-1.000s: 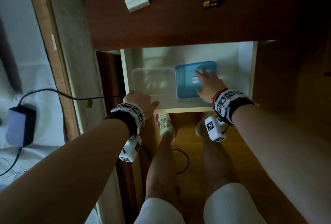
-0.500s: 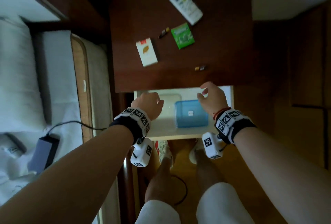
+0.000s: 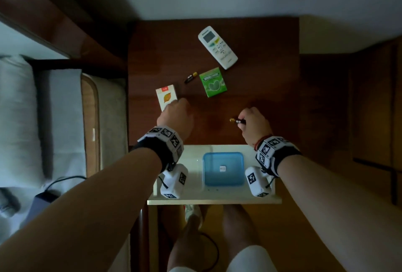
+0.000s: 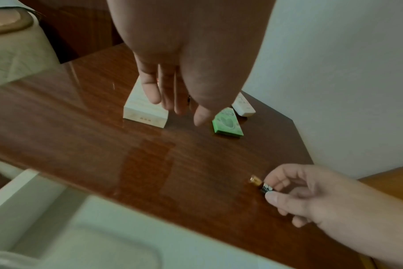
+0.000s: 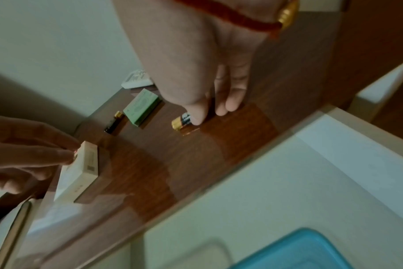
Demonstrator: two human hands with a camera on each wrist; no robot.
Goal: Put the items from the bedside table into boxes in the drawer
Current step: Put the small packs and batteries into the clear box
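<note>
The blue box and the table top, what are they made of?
The blue box looks like see-through plastic: smooth, rounded corners, light passing through. The table top looks like dark wood with glossy varnish: grain streaks show, and the white packet mirrors in it. It could be veneer.

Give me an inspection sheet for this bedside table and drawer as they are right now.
Surface: dark wooden bedside table top, glossy.
Job's things: white remote, green gum pack, white carton and one battery lie on top; second battery near the front edge. Open drawer holds a blue box and a clear box.
Clutter: nothing seen.
Grippers: left hand touches the carton; right hand pinches the second battery.
Cables: black cable on the bed; another on the floor.
Surroundings: bed to the left, wall behind.
</note>
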